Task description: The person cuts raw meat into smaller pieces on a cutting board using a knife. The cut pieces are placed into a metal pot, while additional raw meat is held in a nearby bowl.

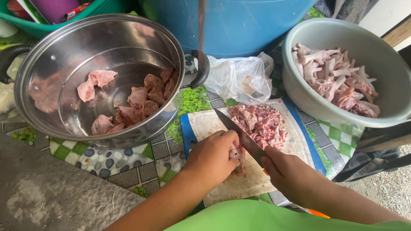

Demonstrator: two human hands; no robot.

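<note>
The left hand [212,157] is clenched around a small piece of raw meat [236,155], pressing it onto the cutting board [239,184] near the board's middle. The right hand [291,173] grips the handle of a knife [239,134]; the handle itself is mostly hidden inside the fist. The blade runs from the right hand toward the far left, its tip resting on the board and its edge lying just beside the held piece, between that piece and a pile of chopped meat [259,122].

The chopped pile occupies the far right part of the board. The board is pale with a blue rim and lies on a patterned cloth [128,162] of green checks and pebble print that covers the counter.

To the far left stands a large steel pot [47,98] holding several pink meat chunks [137,102] on its bottom. To the far right stands a grey-green bowl [381,111] filled with raw chicken feet [334,79]. A crumpled clear plastic bag [239,77] lies between the pot and the bowl, just beyond the board. Behind the bag stands a blue barrel [239,25]. A green basket [51,21] is at the far left corner.
</note>
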